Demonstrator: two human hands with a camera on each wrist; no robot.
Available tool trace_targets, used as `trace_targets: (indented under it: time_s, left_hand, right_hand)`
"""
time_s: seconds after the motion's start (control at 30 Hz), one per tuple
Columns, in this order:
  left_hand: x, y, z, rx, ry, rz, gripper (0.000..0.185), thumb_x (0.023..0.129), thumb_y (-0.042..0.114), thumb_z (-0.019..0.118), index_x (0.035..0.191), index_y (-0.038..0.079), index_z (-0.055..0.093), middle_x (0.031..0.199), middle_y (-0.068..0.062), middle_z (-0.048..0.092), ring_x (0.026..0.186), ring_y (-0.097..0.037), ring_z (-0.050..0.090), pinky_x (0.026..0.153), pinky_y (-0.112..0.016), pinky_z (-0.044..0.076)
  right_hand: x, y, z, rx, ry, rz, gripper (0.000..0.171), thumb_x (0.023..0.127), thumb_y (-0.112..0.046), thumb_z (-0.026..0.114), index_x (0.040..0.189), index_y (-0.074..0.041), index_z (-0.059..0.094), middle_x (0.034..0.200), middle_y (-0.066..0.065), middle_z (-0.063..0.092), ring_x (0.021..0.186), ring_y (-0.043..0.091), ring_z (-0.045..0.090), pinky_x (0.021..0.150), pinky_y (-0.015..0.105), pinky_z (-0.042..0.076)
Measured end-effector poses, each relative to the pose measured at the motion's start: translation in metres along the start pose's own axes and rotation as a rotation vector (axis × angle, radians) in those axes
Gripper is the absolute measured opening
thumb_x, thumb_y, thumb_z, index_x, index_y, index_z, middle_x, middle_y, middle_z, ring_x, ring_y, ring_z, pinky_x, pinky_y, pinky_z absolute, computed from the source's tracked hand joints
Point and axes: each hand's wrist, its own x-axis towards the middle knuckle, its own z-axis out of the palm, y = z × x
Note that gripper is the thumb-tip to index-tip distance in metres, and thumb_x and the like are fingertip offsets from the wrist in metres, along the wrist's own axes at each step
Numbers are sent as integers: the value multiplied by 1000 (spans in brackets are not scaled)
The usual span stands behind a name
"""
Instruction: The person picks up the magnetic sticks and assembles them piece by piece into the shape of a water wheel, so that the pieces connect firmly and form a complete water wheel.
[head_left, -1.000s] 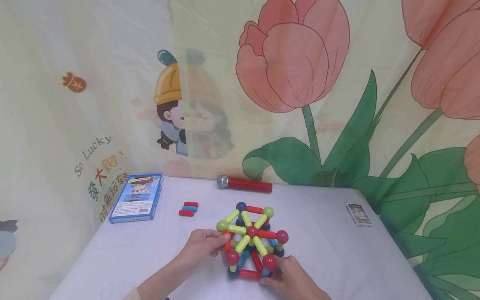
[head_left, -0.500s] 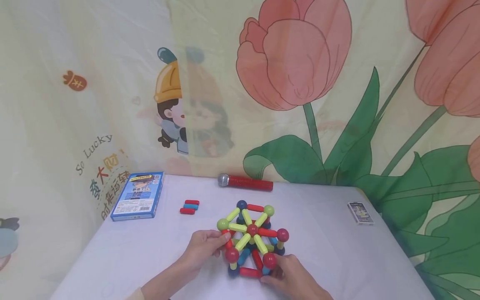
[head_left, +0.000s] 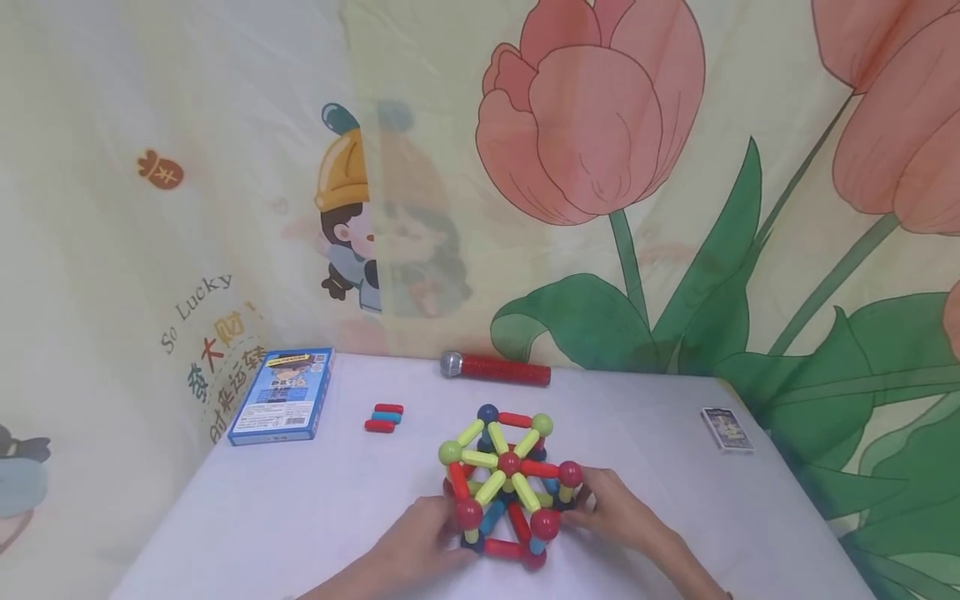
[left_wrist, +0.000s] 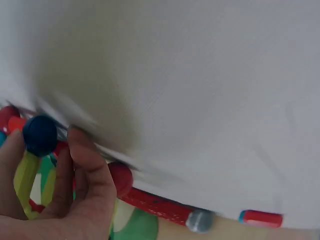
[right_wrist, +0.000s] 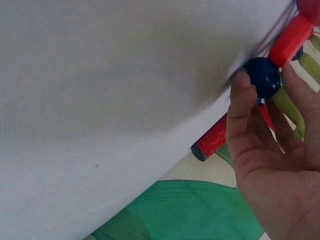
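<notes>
A ball-and-stick model (head_left: 508, 463) of coloured rods and balls stands on the table in the head view. Its upper layer is a wheel of mostly yellow-green rods around a red ball. My left hand (head_left: 420, 537) holds its lower front-left corner; in the left wrist view, thumb and fingers lie on either side of a dark blue ball (left_wrist: 40, 135). On the right side, my right hand (head_left: 621, 510) grips a lower corner, and the right wrist view has its fingers and thumb about another dark blue ball (right_wrist: 263, 77). Fingers partly hide both corners.
Three loose rods (head_left: 386, 417), two red and one blue, lie left of the model. A blue box (head_left: 281, 396) is at the back left, a red microphone (head_left: 498, 369) along the back edge, and a small card pack (head_left: 727, 429) at the right. A printed curtain (head_left: 420, 67) hangs behind.
My left hand has moved down from the model's upper left side to its lower front-left corner. My right hand has shifted from the front corner to the right one. The model stays about in place.
</notes>
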Motion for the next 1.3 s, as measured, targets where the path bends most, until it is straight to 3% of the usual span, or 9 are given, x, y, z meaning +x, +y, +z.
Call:
trace_targets:
  time_s: [0.3,0.53,0.67,0.77,0.87,0.97,1.03,1.2,1.3]
  left_hand:
    - [7,0,-9,47,91,-8,20,87,12,91,100,8,77,77,8,67,71,-8,58,66,-24,52]
    - [22,-11,-21,32,163,46,24,87,8,90,108,5,78,90,4,74,80,-9,63,70,-22,54]
    - [31,-16,-33,48,151,22,30,87,7,90,114,2,77,96,0,74,88,-14,66,77,-29,60]
    - [33,-27,-50,174,167,10,35,87,8,90,118,4,75,108,-4,74,103,-24,70,89,-41,63]
    - [36,-45,-73,455,264,31,39,86,7,91,120,3,73,118,-13,74,115,-34,70,96,-49,61]
    - [41,-65,-89,733,364,48,37,84,5,92,115,-1,73,117,-20,73,109,-37,70,92,-49,63]
    - [43,-77,-94,844,371,64,37,84,6,92,114,-3,73,116,-22,72,103,-36,69,87,-47,64]
    - [42,-91,-92,890,351,80,29,85,0,90,108,-6,73,115,-24,70,93,-32,66,80,-43,63]
    - [37,-85,-89,774,364,21,21,86,0,88,100,-4,73,102,-19,70,85,-25,64,78,-39,63]
  right_hand:
    - [-5,5,-3,10,-71,-59,33,86,-14,92,116,-11,77,92,-9,74,82,11,65,70,24,56]
    - [-12,-2,5,55,-95,-94,26,87,-15,91,111,-12,80,85,-13,73,76,6,63,69,22,55]
    - [-13,-4,7,82,-125,-87,22,88,-17,91,108,-14,81,85,-13,73,76,7,64,70,21,55]
    - [-13,0,2,38,-56,-9,20,88,-16,91,103,-13,79,84,-9,72,77,10,64,69,22,56]
    - [-10,6,-6,-27,88,130,31,85,-14,93,110,-12,75,90,-6,71,81,11,63,70,24,58]
    - [-3,10,-9,-32,172,186,54,81,-14,96,127,-11,69,109,0,72,87,12,64,71,27,60]
    - [2,11,-9,-14,162,153,64,80,-14,96,136,-11,65,122,4,72,91,13,65,71,28,62]
    - [7,12,-4,5,104,18,58,83,-8,93,136,-6,67,123,9,72,95,18,68,71,29,63]
    - [8,12,-2,-11,83,-40,49,85,-3,89,131,-3,69,118,9,74,96,22,69,76,32,63]
